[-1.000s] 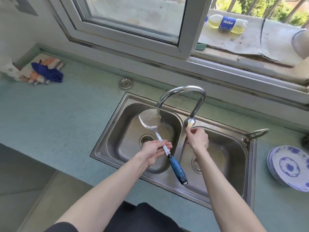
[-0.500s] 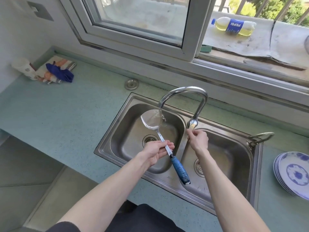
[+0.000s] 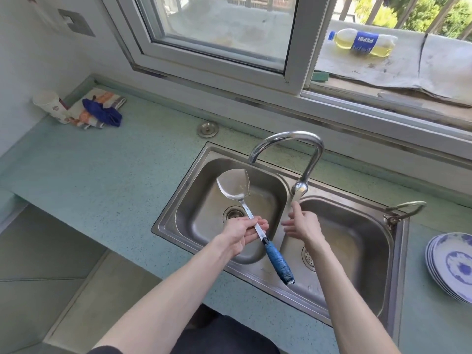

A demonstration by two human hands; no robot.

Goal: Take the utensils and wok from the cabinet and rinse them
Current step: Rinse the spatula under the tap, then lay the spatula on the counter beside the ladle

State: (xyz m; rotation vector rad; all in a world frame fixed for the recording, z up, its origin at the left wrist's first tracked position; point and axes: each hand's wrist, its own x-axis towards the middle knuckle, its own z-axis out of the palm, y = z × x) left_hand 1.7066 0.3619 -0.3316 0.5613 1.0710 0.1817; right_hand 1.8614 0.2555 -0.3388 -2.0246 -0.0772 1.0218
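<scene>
Left hand [image 3: 242, 232] grips the metal shaft of a spatula [image 3: 251, 218], fingers curled round it just above the blue-wrapped handle. Spatula is tilted: blade up and away, over the left basin of the sink [image 3: 178, 200], just below the tap [image 3: 288, 149] spout; handle end points back toward the person, over the sink's front rim. Blade looks wet; can't tell if water is running.

Right hand [image 3: 302, 223] is released, fingers loosely spread and holding nothing, one fingertip up near the tap's base, over the divider btwn the two basins. Can't tell if it touches the tap.

Sink is a steel double basin set in a pale green counter [image 3: 102, 175], w/ a drain in each basin. A metal ring handle [image 3: 406, 209] sits at the sink's back right corner. A small round metal cap [image 3: 207, 129] lies on the counter behind the sink's back left corner.

At the counter's far left corner, against the wall: a paper cup [image 3: 51, 106] on its side, a striped cloth [image 3: 99, 108] and a blue rag [image 3: 102, 113] on top of it. At the counter's right edge, a stack of blue-and-white plates [image 3: 452, 267].

Behind the counter a window [image 3: 217, 29], partly open on the right. Outside on the ledge lies a plastic bottle [image 3: 362, 43] w/ yellow liquid and a blue label.
</scene>
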